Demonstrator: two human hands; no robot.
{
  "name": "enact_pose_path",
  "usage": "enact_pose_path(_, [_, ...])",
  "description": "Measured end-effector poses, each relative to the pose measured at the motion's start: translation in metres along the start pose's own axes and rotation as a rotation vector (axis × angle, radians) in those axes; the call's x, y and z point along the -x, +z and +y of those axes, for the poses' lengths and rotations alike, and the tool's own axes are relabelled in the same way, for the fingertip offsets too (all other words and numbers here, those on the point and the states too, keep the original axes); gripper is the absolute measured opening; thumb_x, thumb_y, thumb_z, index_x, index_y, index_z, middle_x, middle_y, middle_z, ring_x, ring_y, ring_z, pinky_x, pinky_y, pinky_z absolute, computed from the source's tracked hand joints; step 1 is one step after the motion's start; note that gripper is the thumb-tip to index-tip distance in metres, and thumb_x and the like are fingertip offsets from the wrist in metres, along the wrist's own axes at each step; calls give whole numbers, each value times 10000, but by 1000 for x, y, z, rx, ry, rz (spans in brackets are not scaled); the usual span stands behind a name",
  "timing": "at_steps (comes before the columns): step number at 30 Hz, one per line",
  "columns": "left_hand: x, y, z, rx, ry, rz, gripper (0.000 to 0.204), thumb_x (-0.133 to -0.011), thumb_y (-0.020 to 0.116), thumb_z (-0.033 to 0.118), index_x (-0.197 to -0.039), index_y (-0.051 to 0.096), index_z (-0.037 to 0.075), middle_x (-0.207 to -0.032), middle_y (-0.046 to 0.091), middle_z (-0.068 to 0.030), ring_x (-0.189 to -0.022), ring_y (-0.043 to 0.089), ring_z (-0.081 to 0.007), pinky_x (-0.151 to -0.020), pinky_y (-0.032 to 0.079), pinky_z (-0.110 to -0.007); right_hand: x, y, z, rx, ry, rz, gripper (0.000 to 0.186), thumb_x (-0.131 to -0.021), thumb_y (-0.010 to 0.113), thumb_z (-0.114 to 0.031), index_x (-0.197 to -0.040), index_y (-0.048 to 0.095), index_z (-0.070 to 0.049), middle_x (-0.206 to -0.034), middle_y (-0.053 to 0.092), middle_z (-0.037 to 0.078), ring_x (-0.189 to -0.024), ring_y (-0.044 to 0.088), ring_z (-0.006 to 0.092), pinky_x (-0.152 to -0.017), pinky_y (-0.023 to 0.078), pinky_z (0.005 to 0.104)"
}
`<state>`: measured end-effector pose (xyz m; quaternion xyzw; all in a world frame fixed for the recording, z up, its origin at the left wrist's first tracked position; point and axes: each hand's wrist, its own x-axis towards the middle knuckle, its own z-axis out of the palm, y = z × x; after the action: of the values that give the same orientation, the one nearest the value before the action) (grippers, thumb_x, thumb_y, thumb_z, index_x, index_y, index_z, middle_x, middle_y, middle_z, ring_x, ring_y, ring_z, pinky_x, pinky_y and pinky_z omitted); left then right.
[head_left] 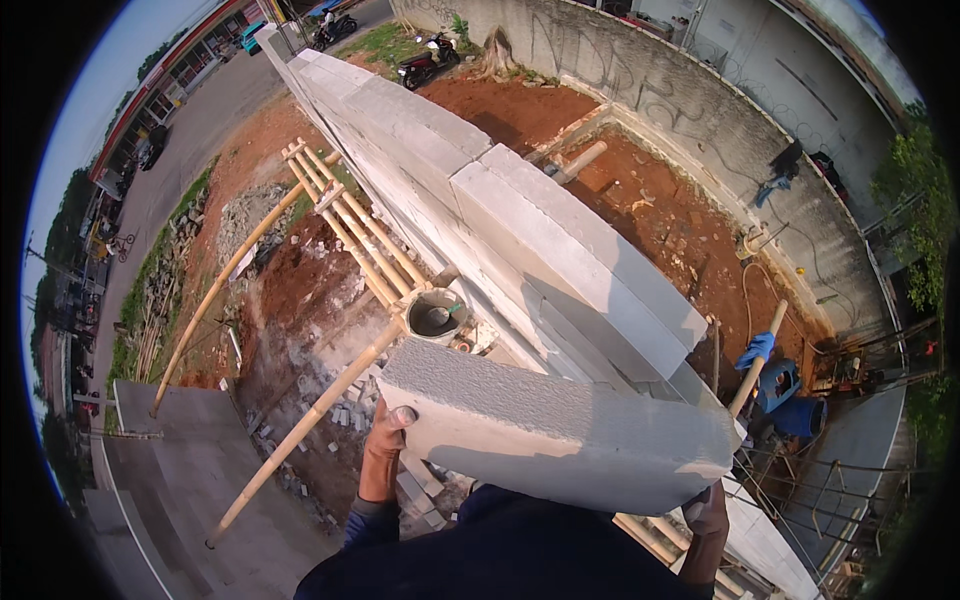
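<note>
I hold a large grey-white block (550,430) across the front of my body, below the top of a block wall (540,240); its upper face has a speckled grey texture. My left hand (390,445) is closed on the block's left end, with the thumb on the near face. My right hand (710,515) grips the lower right end, its fingers partly hidden by the block. Just beyond the block, a bucket (425,315) with grey material inside stands beside bamboo poles (355,235).
Bamboo props (280,460) slope down left toward rubble (345,410) far below the wall. Right of the wall are red soil (640,200), a boundary wall (700,130), a blue drum (800,415) and rebar frames (830,480). A road (170,200) with parked vehicles runs at the left.
</note>
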<state>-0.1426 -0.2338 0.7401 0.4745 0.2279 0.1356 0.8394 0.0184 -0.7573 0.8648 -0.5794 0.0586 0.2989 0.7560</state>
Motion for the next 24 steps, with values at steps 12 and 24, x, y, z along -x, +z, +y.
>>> enact_pose_path(12, [61,307,85,-828,215,-609,1031,-524,1039,489,-1291,591,-34,-1152,671,-124,-1039,690,-220,-916,534,-364,-1,-128,161,-830,-257,146,768,-1063,319,-706,-1244,660,-42,-1206,693,173,-1155,655,341,-1050,498,488])
enact_pose_path(24, [87,394,60,-1014,508,-1022,822,-601,962,463,-1171,574,17,-1063,657,-167,-1001,693,-363,-852,543,-439,81,-130,-25,640,-381,-164,1291,-642,721,-892,-1501,482,42,-1476,542,247,-1405,500,376,-1193,348,501])
